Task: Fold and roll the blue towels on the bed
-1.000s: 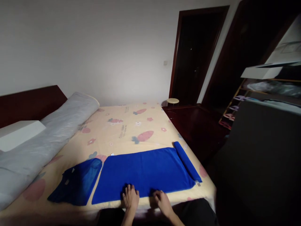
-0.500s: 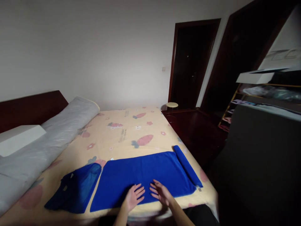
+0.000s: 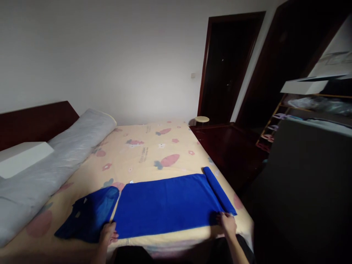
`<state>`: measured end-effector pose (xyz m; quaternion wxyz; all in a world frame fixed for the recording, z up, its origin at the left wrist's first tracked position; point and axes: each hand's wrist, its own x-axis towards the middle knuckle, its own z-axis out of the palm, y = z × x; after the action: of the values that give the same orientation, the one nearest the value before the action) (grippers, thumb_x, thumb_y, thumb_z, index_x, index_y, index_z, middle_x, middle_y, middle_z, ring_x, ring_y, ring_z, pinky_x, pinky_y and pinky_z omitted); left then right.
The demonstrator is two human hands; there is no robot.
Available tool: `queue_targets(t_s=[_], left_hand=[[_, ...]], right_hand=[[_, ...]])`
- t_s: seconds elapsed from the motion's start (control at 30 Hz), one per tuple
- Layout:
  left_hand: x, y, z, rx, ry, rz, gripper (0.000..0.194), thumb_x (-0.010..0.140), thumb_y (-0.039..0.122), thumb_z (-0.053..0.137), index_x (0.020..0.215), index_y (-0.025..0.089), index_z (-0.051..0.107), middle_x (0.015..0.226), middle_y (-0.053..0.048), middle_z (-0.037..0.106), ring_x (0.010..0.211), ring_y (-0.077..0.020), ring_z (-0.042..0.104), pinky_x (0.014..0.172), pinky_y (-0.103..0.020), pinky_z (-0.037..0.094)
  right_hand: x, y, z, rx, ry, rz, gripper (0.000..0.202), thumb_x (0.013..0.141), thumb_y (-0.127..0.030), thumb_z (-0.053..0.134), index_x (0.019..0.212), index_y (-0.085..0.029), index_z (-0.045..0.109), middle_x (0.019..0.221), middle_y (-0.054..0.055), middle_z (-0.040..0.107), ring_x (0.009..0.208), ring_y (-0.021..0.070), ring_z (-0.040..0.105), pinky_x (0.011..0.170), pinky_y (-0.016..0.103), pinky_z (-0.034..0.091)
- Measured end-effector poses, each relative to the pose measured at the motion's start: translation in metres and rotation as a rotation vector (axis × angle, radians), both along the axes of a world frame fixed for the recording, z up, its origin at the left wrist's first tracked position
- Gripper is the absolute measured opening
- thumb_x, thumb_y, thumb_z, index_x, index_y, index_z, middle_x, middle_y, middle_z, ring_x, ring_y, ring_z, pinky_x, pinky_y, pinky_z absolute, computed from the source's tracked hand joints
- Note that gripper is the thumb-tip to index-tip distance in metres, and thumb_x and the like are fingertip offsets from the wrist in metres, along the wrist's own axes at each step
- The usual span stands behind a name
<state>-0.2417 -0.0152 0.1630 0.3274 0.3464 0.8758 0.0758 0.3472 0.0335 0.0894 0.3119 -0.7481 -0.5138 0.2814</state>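
A blue cloth (image 3: 165, 205) lies spread flat near the bed's front edge. Along its right side is a tight blue roll (image 3: 219, 190). My left hand (image 3: 109, 233) has its fingers closed at the cloth's near left corner, beside a second, crumpled blue cloth (image 3: 92, 216) with small pale labels. At the near right corner, by the lower end of the roll, my right hand (image 3: 227, 221) pinches the blue cloth's edge.
The bed (image 3: 154, 146) has a patterned yellowish sheet. A grey rolled bundle (image 3: 68, 150) and a white box (image 3: 24, 157) lie at the left. Beyond the bed stands a round stool (image 3: 202, 119); a dark panel (image 3: 308, 190) and a rack (image 3: 271, 128) are at the right.
My hands have moved apart from above the cloth's middle, left to its near left corner and right to its near right corner. Their open fingers have closed. The cloth's near left corner has shifted slightly.
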Motion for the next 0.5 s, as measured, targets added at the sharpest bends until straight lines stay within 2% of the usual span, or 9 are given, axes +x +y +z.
queue_targets(t_s=[0.1, 0.2, 0.23, 0.3, 0.37, 0.43, 0.5], left_hand=[[0.015, 0.013, 0.006, 0.077, 0.170, -0.062, 0.042, 0.088, 0.035, 0.029, 0.084, 0.018, 0.067, 0.084, -0.015, 0.074, 0.085, -0.0309, 0.072, 0.075, -0.043, 0.056], [0.059, 0.026, 0.000, 0.229, 0.288, -0.215, 0.043, 0.088, 0.028, 0.033, 0.116, 0.016, 0.063, 0.120, -0.017, 0.067, 0.118, -0.0286, 0.060, 0.101, -0.041, 0.044], [0.079, 0.029, -0.005, 0.281, 0.305, -0.271, 0.046, 0.088, 0.026, 0.033, 0.125, 0.016, 0.058, 0.132, -0.015, 0.061, 0.128, -0.0257, 0.051, 0.108, -0.038, 0.038], [0.125, 0.033, -0.020, 0.369, 0.327, -0.372, 0.055, 0.088, 0.022, 0.032, 0.141, 0.016, 0.045, 0.152, -0.011, 0.043, 0.141, -0.0209, 0.035, 0.114, -0.034, 0.030], [0.172, 0.035, -0.038, 0.506, 0.339, -0.568, 0.061, 0.087, 0.021, 0.032, 0.148, 0.015, 0.034, 0.159, -0.010, 0.028, 0.147, -0.0201, 0.024, 0.117, -0.036, 0.026], [0.211, 0.036, -0.056, 0.537, 0.265, -0.688, 0.063, 0.087, 0.022, 0.033, 0.150, 0.020, 0.030, 0.160, -0.005, 0.025, 0.148, -0.0198, 0.020, 0.120, -0.039, 0.021], [0.232, 0.038, -0.069, 0.520, 0.200, -0.721, 0.062, 0.088, 0.025, 0.034, 0.150, 0.024, 0.031, 0.160, -0.003, 0.026, 0.148, -0.0206, 0.021, 0.122, -0.042, 0.017]], right_hand=[[-0.035, 0.012, 0.002, 0.049, -0.088, -0.030, 0.047, 0.082, -0.036, 0.032, 0.104, -0.013, 0.066, 0.100, 0.023, 0.069, 0.102, 0.0380, 0.066, 0.091, 0.054, 0.049], [-0.090, 0.019, 0.005, 0.142, -0.121, 0.111, 0.049, 0.077, -0.029, 0.042, 0.119, -0.014, 0.063, 0.128, 0.017, 0.061, 0.124, 0.0300, 0.053, 0.108, 0.042, 0.039], [-0.111, 0.019, 0.005, 0.178, -0.128, 0.194, 0.051, 0.076, -0.027, 0.045, 0.123, -0.017, 0.062, 0.136, 0.013, 0.057, 0.129, 0.0272, 0.050, 0.110, 0.039, 0.036], [-0.153, 0.017, 0.005, 0.269, -0.170, 0.454, 0.058, 0.077, -0.024, 0.046, 0.135, -0.020, 0.055, 0.149, 0.009, 0.045, 0.136, 0.0258, 0.041, 0.113, 0.041, 0.032], [-0.189, 0.012, 0.002, 0.294, -0.164, 0.636, 0.061, 0.081, -0.022, 0.045, 0.142, -0.024, 0.047, 0.155, 0.007, 0.036, 0.141, 0.0252, 0.034, 0.116, 0.043, 0.027], [-0.211, 0.009, -0.002, 0.279, -0.124, 0.757, 0.059, 0.087, -0.025, 0.042, 0.146, -0.027, 0.042, 0.157, 0.005, 0.032, 0.144, 0.0248, 0.028, 0.117, 0.045, 0.023], [-0.215, 0.010, -0.006, 0.252, -0.104, 0.828, 0.056, 0.092, -0.032, 0.040, 0.148, -0.028, 0.038, 0.157, 0.005, 0.031, 0.145, 0.0246, 0.026, 0.118, 0.046, 0.021]])
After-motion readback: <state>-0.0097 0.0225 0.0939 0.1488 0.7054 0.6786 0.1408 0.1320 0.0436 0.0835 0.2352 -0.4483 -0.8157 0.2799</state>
